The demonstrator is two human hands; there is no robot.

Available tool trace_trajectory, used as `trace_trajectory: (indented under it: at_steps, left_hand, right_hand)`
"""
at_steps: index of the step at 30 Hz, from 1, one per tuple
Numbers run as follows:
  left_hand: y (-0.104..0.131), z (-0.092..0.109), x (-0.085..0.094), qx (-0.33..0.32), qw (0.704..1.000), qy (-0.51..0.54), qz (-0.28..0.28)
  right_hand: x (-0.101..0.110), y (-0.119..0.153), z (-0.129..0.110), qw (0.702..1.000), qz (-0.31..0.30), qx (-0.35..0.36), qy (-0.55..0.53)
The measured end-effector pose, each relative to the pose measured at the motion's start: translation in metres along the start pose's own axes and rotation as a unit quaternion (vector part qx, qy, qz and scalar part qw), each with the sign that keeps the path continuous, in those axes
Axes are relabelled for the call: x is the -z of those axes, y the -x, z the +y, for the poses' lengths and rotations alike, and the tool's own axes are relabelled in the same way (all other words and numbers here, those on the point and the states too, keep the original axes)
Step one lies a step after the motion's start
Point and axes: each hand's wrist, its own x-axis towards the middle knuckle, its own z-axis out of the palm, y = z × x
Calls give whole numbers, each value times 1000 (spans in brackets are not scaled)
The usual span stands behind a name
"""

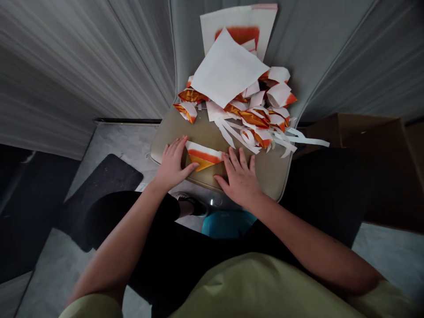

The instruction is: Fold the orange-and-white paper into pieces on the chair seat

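A folded piece of paper (204, 155), white and orange with a gold lower flap, lies on the front of the chair seat (172, 134). My left hand (175, 164) rests at its left end, fingers stretched out and the thumb on the gold flap. At the right end, the fingertips of my right hand (241, 176) touch the paper's corner, with the fingers spread and the thumb apart. Just beyond lie several folded white, orange and gold paper pieces (255, 118) and loose white strips (232, 132).
A plain white square sheet (228, 66) covers part of the pile. Larger white and red sheets (238, 20) lean against the chair back (298, 35). Cardboard boxes (371, 132) stand at the right. A teal stool (228, 224) shows between my legs, and a dark mat (109, 181) lies on the floor.
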Motion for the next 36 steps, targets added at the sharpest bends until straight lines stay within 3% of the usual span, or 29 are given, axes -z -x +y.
trace_trajectory:
  at_steps: [7,13,18,22,24,27,28,30,33,36]
  left_hand:
    - [-4,9,-4,104,988,40,109]
    - [-7,17,-5,94,988,35,118]
    - [-8,18,-11,98,972,129,170]
    - [0,40,1,-15,970,87,226]
    - [8,60,9,-103,974,42,199]
    - [21,89,13,-259,962,-8,81]
    - [26,97,11,-311,948,-11,67]
    - [33,108,4,-396,912,-4,107]
    - [42,111,-7,-448,876,9,179]
    - [47,107,-9,-435,883,34,176]
  right_hand:
    - [1,0,1,1000,8,4,-4]
    - [1,0,1,1000,8,3,-5]
    - [-2,0,1,1000,13,2,0]
    - [-6,1,2,999,35,-3,-15]
    - [-8,2,3,998,58,-12,-33]
    - [-10,1,5,994,94,-27,-50]
    - [-10,1,6,993,103,-32,-53]
    - [-9,-1,8,991,117,-36,-60]
    - [-3,-2,11,991,118,3,-69]
    - [3,-3,13,988,110,79,-73]
